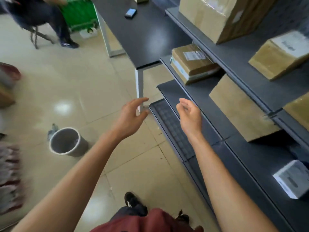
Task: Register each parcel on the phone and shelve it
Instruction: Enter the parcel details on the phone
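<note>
Parcels point(239, 108) already sit shelved; your left hand point(132, 114) and right hand point(189, 114) hang empty, fingers loose; phone point(130, 13) waits on the surface point(147, 39).

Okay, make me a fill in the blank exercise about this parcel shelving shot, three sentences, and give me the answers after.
1. Both the left hand and the right hand hold ____.
2. The phone lies on the dark ____, away from both hands.
3. The grey bin stands on the ____ to the left of the shelving.

Answers: nothing; table; floor
</note>
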Available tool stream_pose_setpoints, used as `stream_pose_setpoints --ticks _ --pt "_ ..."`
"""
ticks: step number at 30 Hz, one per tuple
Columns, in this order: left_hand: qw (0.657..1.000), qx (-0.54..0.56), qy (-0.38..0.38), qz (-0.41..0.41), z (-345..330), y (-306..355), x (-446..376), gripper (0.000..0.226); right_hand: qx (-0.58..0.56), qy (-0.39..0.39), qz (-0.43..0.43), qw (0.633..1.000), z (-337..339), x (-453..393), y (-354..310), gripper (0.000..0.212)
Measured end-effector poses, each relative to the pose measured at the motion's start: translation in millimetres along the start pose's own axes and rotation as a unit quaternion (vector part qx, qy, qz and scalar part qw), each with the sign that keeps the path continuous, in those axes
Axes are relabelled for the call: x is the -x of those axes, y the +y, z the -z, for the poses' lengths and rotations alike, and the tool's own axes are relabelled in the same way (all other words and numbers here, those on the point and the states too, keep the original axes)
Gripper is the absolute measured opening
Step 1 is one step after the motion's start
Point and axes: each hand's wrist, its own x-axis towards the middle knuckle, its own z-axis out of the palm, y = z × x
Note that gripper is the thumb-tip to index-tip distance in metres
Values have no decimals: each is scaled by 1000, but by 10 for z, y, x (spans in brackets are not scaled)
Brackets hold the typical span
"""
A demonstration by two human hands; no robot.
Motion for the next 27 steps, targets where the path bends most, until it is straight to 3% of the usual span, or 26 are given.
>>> stream_pose_setpoints --ticks 6,15,27 --pt "998 -17 60 32 781 -402 -69 42 0 -47 64 997 -844 -154 -557 36" --pt "991 -15 107 77 1318 -688 -348 44 -14 -116 82 990 -1572 -577 -963 35" --pt "982 -60 157 87 1571 -616 -1937 44 -37 -138 96 985 -1865 -2204 -1398 46"
